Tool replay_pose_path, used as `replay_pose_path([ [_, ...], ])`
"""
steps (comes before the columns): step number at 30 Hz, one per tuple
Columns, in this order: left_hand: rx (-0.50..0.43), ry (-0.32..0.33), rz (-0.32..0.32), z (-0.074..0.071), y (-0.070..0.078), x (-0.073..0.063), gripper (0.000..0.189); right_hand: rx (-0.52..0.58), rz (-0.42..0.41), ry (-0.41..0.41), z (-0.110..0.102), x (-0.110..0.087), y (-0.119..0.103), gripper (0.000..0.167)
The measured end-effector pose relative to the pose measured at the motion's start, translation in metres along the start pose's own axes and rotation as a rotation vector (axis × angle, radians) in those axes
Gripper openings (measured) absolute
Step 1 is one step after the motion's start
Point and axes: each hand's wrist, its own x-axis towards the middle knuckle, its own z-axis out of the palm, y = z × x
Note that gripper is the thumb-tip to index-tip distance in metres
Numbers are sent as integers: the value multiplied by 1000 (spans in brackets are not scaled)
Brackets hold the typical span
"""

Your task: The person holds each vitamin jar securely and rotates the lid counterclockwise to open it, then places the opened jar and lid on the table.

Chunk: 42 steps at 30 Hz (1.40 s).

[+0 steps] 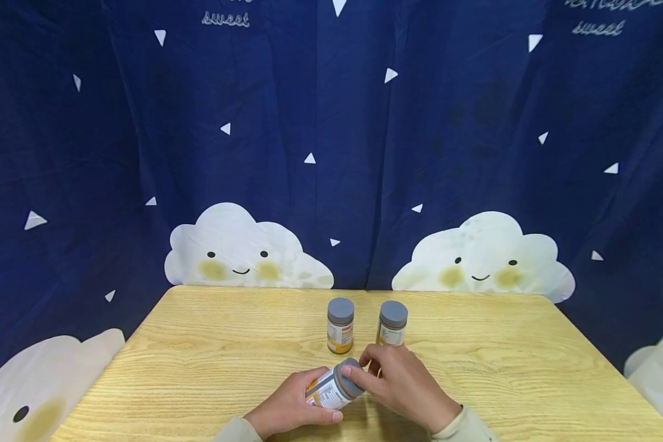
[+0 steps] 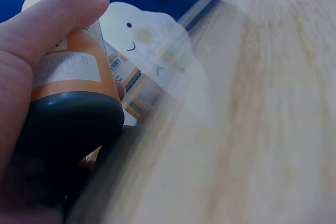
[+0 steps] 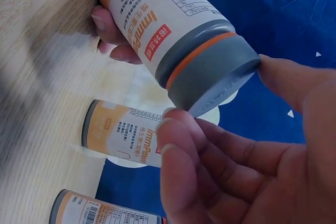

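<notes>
Gripping one bottle (image 1: 328, 390) above the wooden table (image 1: 210, 344) (navy curtain (image 1: 276, 92) behind).

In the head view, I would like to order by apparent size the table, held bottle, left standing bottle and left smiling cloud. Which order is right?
1. Table
2. Left smiling cloud
3. Held bottle and left standing bottle: not ranked; the held one is nearer the camera and partly covered.
</notes>
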Motion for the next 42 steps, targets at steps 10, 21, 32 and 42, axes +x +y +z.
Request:
replay_pose_path([
  [10, -48, -17, -27, -2, 1, 0, 33, 147, -111, -118, -6, 2, 6, 25],
  [21, -45, -13, -30, -2, 2, 0, 31, 248, -216, -220, -15, 2, 12, 25],
  [32, -58, -13, -42, -2, 2, 0, 31, 197, -254, -241, -19, 1, 12, 37],
  [42, -54, -15, -28, -2, 0, 0, 32, 167, -210, -235, -18, -1, 11, 45],
])
